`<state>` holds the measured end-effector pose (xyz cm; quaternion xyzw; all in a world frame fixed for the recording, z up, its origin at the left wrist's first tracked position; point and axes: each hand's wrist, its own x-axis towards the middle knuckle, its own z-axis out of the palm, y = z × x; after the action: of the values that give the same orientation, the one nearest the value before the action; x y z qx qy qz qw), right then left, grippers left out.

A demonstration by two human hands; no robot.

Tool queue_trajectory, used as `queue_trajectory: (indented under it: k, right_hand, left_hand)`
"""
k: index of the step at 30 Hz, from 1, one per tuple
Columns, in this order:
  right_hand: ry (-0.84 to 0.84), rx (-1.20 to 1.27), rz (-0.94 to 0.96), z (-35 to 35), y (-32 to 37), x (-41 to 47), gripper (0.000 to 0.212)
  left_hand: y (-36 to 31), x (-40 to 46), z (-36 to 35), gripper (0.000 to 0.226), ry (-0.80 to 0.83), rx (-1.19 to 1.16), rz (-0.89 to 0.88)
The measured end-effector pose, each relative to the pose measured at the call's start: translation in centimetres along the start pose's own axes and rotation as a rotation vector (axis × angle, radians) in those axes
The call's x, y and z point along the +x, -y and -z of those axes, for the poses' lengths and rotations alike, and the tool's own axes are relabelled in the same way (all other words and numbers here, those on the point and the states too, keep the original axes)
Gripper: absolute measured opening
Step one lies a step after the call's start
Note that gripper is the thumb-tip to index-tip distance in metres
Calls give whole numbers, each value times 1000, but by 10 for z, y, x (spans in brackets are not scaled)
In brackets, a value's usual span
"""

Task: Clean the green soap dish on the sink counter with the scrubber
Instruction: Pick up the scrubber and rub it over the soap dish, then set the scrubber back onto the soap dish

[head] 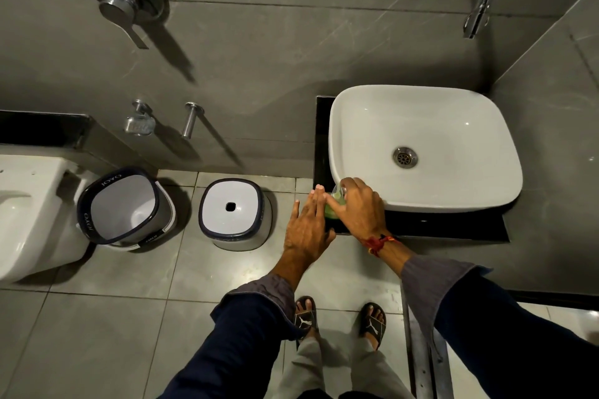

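The green soap dish (331, 211) sits on the front left corner of the black sink counter (428, 226), mostly hidden between my hands. My right hand (359, 206) is curled over it from the right, fingers closed on its pale green upper edge. My left hand (308, 225) lies flat against the dish's left side, fingers stretched out and together, thumb pointing toward the counter's front edge. No scrubber shows in this view; whether one is under my right palm is hidden.
A white basin (421, 113) with a metal drain fills the counter; a wall tap (478, 6) hangs above it. On the floor to the left stand a white bucket (124, 206) and an upturned stool (231, 212). A toilet (29, 204) is at far left.
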<state>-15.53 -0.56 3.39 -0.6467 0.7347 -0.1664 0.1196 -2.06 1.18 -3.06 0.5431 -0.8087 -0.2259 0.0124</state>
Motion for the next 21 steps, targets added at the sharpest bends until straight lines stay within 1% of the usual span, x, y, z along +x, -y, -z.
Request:
queue_trajectory:
  k: [2,4,7,11,17,21]
  right_hand:
    - [23,25,52,4,1,2,34]
    - [57,77,150,5,1,1,25]
    - [123,95,298,6,-6,-1,18]
    - [176,100,360,6,-18,0,32]
    - [179,91,414,6,-23,2,28]
    - [173,109,410,4,-26,-5,39]
  left_hand:
    - [-1,0,1,88,-5,-13,-1]
    - [-1,1,1,89,2,-15,0]
    - [0,0,1,88,4,0,10]
    - [-2,-1,0,94,-20,-4,10]
    - [-4,-1,2,95,3,-4,20]
    - [-6,-2,5,95,14,-15,31]
